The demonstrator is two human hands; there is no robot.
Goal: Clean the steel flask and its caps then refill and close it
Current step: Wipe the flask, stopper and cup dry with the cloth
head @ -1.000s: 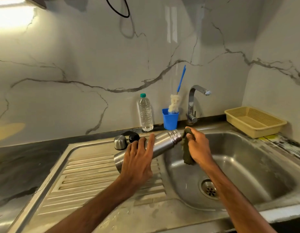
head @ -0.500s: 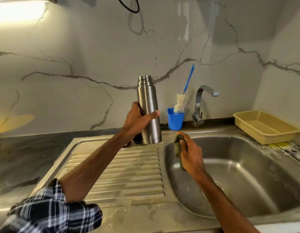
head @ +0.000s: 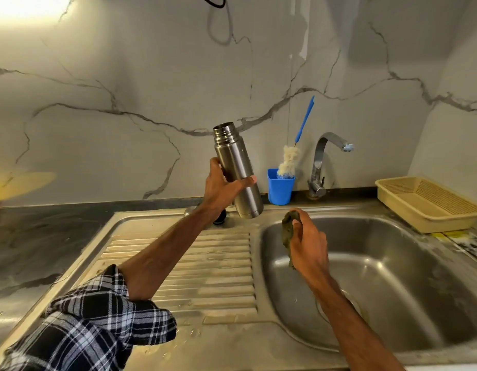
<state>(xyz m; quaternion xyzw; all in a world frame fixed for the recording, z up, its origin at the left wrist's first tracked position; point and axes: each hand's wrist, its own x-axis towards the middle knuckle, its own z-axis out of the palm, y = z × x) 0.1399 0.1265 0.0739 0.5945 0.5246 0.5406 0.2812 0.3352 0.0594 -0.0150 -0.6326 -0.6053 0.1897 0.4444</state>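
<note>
My left hand (head: 222,190) grips the open steel flask (head: 237,167) around its middle, holding it nearly upright in the air above the back of the drainboard, mouth up and tilted slightly left. My right hand (head: 308,243) holds a dark green scrub pad (head: 287,231) over the left edge of the sink basin (head: 392,263). Behind my left wrist, a black cap (head: 220,219) and a bit of a steel cap (head: 189,210) show on the sink's rear ledge, mostly hidden.
A blue cup (head: 279,187) with a bottle brush (head: 291,159) stands by the tap (head: 321,162). A beige plastic basket (head: 427,203) sits at the right. The ribbed drainboard (head: 205,269) lies left of the basin; dark counter (head: 44,236) extends further left.
The flask went from lying across the sink edge to being held up nearly upright by my left hand. My right hand with the scrub pad came off the flask's mouth and dropped slightly.
</note>
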